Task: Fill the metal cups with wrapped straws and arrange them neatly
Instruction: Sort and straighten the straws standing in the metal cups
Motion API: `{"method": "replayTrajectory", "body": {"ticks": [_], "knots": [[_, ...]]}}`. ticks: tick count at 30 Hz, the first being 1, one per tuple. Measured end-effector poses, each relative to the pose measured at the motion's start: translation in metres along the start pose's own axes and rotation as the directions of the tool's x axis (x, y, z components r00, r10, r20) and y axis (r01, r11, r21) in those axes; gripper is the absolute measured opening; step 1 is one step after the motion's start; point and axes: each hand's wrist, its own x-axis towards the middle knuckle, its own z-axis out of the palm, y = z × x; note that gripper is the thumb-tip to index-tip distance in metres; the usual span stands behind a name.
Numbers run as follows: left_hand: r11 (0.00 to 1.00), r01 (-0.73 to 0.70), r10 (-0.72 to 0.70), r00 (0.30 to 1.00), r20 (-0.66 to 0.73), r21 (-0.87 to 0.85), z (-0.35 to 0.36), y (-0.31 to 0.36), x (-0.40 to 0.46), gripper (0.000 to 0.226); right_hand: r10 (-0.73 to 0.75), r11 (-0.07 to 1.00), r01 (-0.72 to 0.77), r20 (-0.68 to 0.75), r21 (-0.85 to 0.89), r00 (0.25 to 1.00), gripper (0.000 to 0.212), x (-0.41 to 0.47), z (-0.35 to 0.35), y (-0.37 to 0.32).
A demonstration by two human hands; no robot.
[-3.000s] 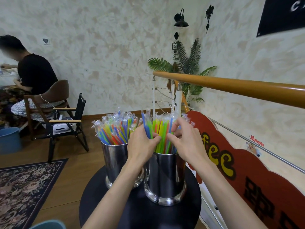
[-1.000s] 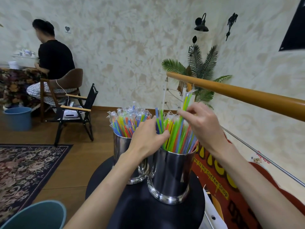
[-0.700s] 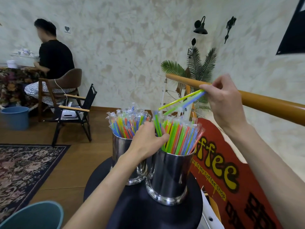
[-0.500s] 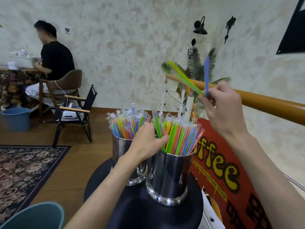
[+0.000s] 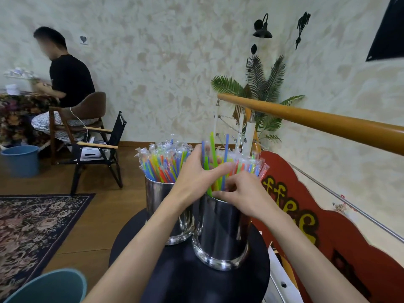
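Two shiny metal cups stand side by side on a round black table point(image 5: 188, 278). The left cup point(image 5: 157, 195) is packed with wrapped coloured straws point(image 5: 164, 162). The nearer right cup point(image 5: 220, 232) also holds wrapped straws point(image 5: 249, 165). My left hand point(image 5: 196, 173) presses against the straws at that cup's left side, fingers curled round them. My right hand point(image 5: 242, 191) sits at the cup's near rim and pinches a green and a blue straw point(image 5: 218, 158) that stand taller than the rest, their lower ends inside the cup.
A wooden handrail point(image 5: 328, 121) runs close on the right above a red coffee sign point(image 5: 317, 215). A teal bucket point(image 5: 50, 287) sits at the lower left, a patterned rug point(image 5: 32, 221) beyond it. A folding chair point(image 5: 100, 149) and a seated person point(image 5: 67, 84) are at the far left.
My right hand, which had lifted a green and a blue straw high above the cup, has come down and set them upright into the right cup. My left hand stayed at the straws.
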Motion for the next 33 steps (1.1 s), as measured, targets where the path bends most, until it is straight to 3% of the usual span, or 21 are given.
{"method": "replayTrajectory", "body": {"ticks": [5,9,12,16,20,23,26,33], "knots": [[0.992,-0.085,0.099,0.984,-0.147,0.097,0.013,0.000,0.004,0.027,-0.030,0.997,0.040,0.147,-0.066,0.989,0.047,0.003,-0.006,0.000],[0.969,-0.087,0.120,0.984,-0.132,0.233,0.010,-0.006,0.007,0.010,-0.022,0.992,-0.010,0.249,0.126,0.968,0.020,0.000,-0.023,0.003],[0.935,-0.021,0.061,0.993,-0.102,0.353,0.005,-0.011,0.006,0.005,0.045,0.991,-0.051,0.046,0.127,0.998,0.012,-0.003,-0.031,0.007],[0.884,0.014,0.001,0.999,-0.032,0.467,0.008,-0.014,0.000,0.018,0.128,0.983,-0.155,-0.232,-0.103,0.964,0.030,0.000,-0.016,-0.002],[0.842,0.011,-0.006,1.000,-0.011,0.540,0.011,-0.017,-0.003,0.031,0.137,0.945,-0.218,-0.313,-0.242,0.940,0.040,0.006,0.000,-0.009],[0.847,0.004,-0.018,1.000,0.021,0.531,0.008,-0.017,-0.002,0.027,0.163,0.939,-0.248,-0.325,-0.239,0.931,0.032,0.009,0.003,-0.010],[0.863,-0.013,-0.003,0.999,0.032,0.505,0.008,-0.017,-0.002,0.019,0.191,0.965,-0.233,-0.281,-0.122,0.941,0.026,0.009,0.001,-0.005],[0.958,-0.019,0.006,0.999,0.044,0.286,0.004,-0.020,-0.003,0.032,0.116,0.942,-0.063,-0.143,0.329,0.983,0.016,0.002,-0.007,-0.001]]}}
